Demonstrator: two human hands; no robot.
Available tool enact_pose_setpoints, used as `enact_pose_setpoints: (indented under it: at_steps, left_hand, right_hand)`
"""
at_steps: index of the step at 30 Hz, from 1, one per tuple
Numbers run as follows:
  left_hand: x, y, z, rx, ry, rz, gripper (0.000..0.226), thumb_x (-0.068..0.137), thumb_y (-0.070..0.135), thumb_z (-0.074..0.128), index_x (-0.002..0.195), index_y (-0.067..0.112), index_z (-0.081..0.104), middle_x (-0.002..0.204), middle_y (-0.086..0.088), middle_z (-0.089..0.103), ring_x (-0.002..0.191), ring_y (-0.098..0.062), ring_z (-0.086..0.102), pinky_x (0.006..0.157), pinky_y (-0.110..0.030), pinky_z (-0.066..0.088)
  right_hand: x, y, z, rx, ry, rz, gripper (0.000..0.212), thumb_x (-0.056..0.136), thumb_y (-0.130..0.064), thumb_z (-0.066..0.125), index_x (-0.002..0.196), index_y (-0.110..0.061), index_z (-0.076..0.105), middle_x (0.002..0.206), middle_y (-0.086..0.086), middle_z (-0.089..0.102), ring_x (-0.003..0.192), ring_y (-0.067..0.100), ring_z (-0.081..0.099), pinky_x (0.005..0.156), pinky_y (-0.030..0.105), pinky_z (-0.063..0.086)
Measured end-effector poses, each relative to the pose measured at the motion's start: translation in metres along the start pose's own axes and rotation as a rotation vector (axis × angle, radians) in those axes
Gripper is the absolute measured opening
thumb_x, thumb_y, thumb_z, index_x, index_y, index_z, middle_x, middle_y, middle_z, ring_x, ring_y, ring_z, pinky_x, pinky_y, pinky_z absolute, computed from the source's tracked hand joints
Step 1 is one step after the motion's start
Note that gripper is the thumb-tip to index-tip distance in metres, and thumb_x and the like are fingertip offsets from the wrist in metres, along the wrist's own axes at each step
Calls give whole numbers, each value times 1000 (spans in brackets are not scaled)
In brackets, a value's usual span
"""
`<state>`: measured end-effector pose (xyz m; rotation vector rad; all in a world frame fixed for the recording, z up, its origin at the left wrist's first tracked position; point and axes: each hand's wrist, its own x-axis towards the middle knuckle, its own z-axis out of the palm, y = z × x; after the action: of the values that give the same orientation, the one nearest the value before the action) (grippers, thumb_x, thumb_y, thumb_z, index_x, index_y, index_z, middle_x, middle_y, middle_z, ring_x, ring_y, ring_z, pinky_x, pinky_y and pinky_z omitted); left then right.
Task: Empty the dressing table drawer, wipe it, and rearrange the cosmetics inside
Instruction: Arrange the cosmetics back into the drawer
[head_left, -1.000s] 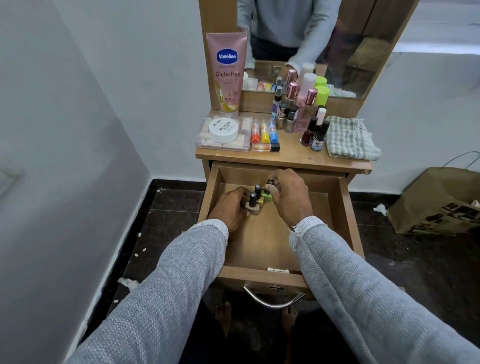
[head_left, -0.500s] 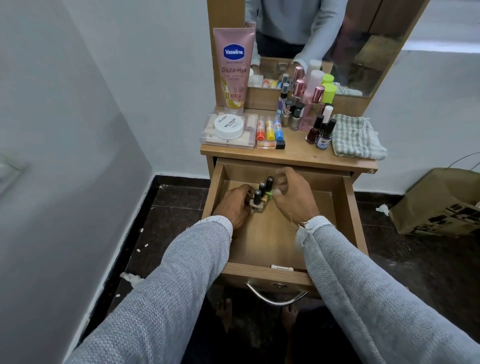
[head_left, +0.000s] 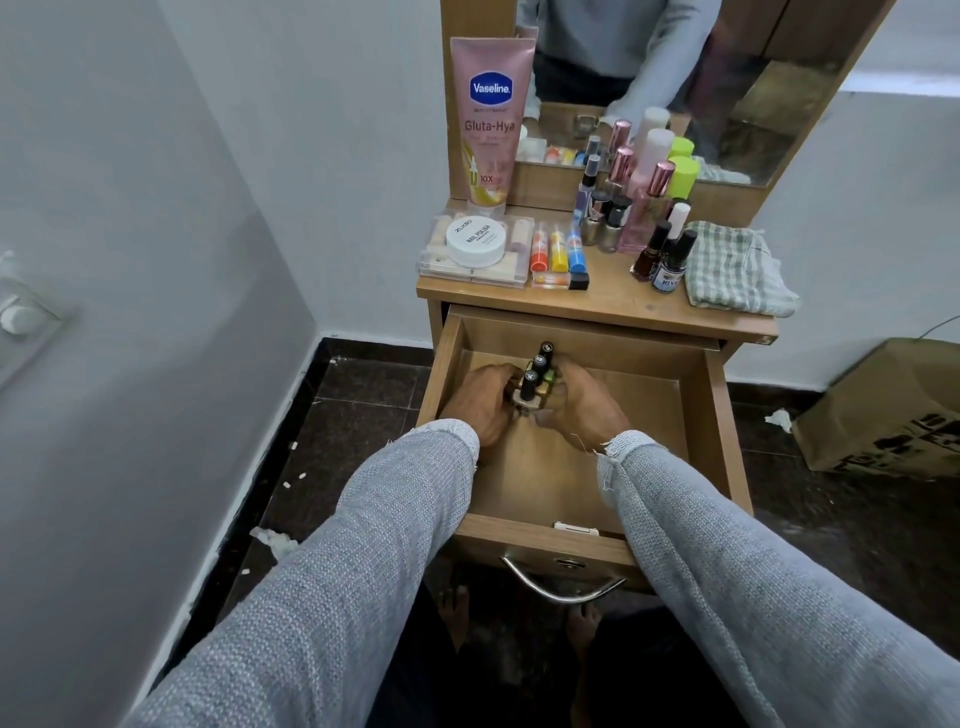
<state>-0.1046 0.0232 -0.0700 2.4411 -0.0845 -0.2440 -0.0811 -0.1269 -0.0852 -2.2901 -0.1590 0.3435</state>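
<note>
Both hands are closing around a cluster of nail polish bottles (head_left: 535, 376) just above the frame's centre: the left hand (head_left: 480, 402) is cupping its left side, the right hand (head_left: 582, 402) its right, fingers curled against the bottles. These are standing upright between the palms, black caps poking up, in the back left part of the open drawer (head_left: 691, 415). Higher in the frame, tubes, bottles and a checked cloth (head_left: 732, 270) are sitting on the dressing table top (head_left: 613, 296).

Wooden dressing table (head_left: 613, 304) top carries a Vaseline tube (head_left: 488, 124), bottles (head_left: 644, 208) and checked cloth (head_left: 735, 267).
</note>
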Motion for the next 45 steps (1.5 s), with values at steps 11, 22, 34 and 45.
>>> enact_pose_setpoints:
  at_steps: [11,22,34,45]
  left_hand:
    - [-15,11,-4,167,-18,-297,30,94,4,54,123,5,55,127,-17,56,112,-34,58,97,-39,48]
    - [-22,9,2,210,-227,-336,48,87,8,66,133,7,51,135,-14,52,122,-31,54,99,-36,44]
    - [-21,11,0,215,-137,-362,56,92,7,57,143,9,36,147,-14,36,131,-36,43,107,-41,35]
    - [-22,15,0,268,-93,-364,59,88,6,63,141,3,38,150,-14,21,135,-32,34,114,-41,30]
  right_hand:
    - [-1,-5,0,73,-26,3,53,70,6,77,112,-19,54,105,-8,66,99,14,65,96,35,52]
    - [24,-23,34,57,7,-96,47,66,-16,84,105,-25,60,103,-3,70,95,18,67,90,40,54]
    - [46,-30,57,169,11,-53,54,81,-4,68,129,-18,49,123,14,60,110,29,61,98,48,49]
    - [43,-42,51,572,35,96,20,92,12,43,99,-6,51,86,3,51,77,11,51,59,16,48]
